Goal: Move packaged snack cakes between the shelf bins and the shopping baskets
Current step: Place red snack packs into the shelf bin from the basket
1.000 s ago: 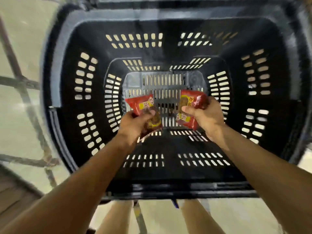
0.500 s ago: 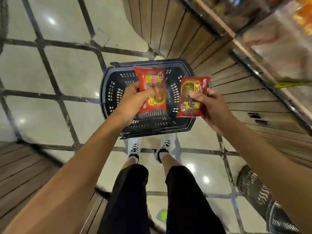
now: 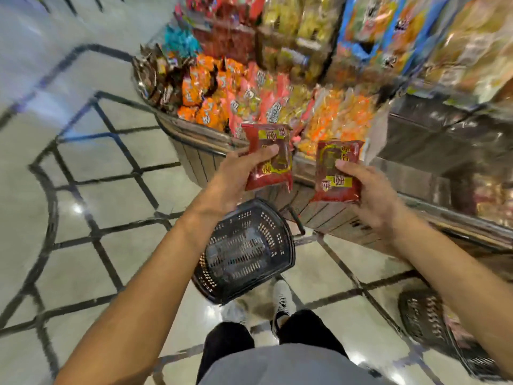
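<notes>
Left hand (image 3: 236, 173): its grip holds a red snack cake pack (image 3: 268, 157), thumb across the front and fingers behind, the pack upright and raised in front of the shelf bin (image 3: 194, 132)
Right hand (image 3: 372, 195): its grip holds a second red pack (image 3: 337, 170) the same way, thumb on the lower front, the pack just beside the first and not touching it
Where the packs are: both in the air between the person and the heaped bin, above the floor and well above the black basket (image 3: 244, 254) that stands on the floor tiles (image 3: 116, 207) by the person's feet
Second basket (image 3: 433, 326): low at the right edge, partly hidden by the right arm (what it holds cannot be told)
Likely step: carrying both packs toward the bin, judging by how they are lifted at its rim
Risk, slipping: the wrappers look glossy and each is pinched with a thumb alone on the front, so a quick swing could let one slide out and drop to the floor or into the basket below
Risk, wrong place: the bin holds orange, pink and yellow packs in heaps close together, and the view is blurred, so a red pack could land among the wrong sort
Risk, spilling: the heap stands high at the rim, so a pack dropped on its slope may roll off or push others over the edge
Risk, crushing: soft cakes may dent if the thumbs press harder
</notes>
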